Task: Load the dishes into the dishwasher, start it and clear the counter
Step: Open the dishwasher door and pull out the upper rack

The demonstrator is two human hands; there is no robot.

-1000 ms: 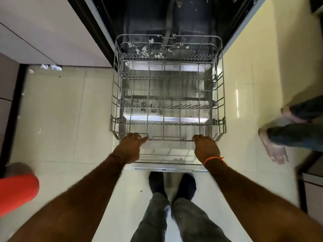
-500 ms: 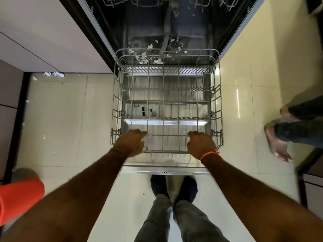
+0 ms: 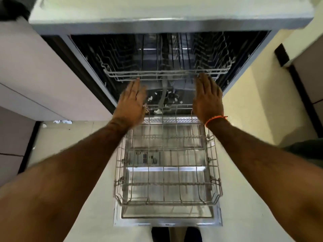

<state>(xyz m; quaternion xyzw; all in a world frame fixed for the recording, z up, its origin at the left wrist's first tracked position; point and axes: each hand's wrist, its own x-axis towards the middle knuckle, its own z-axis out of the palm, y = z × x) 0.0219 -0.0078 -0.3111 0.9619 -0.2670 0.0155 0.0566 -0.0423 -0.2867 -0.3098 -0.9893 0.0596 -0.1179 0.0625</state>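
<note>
Both flat, empty hands, left hand and right hand, reach toward twelve o'clock for the upper rack, probably light, stiff wire best taken by its front rail.

The lower rack sits pulled out over the open dishwasher door in front of me. Behind and above it, the upper rack stays inside the tub. My left hand and right hand reach just below the upper rack's front edge. A cabinet stands to the left.
</note>
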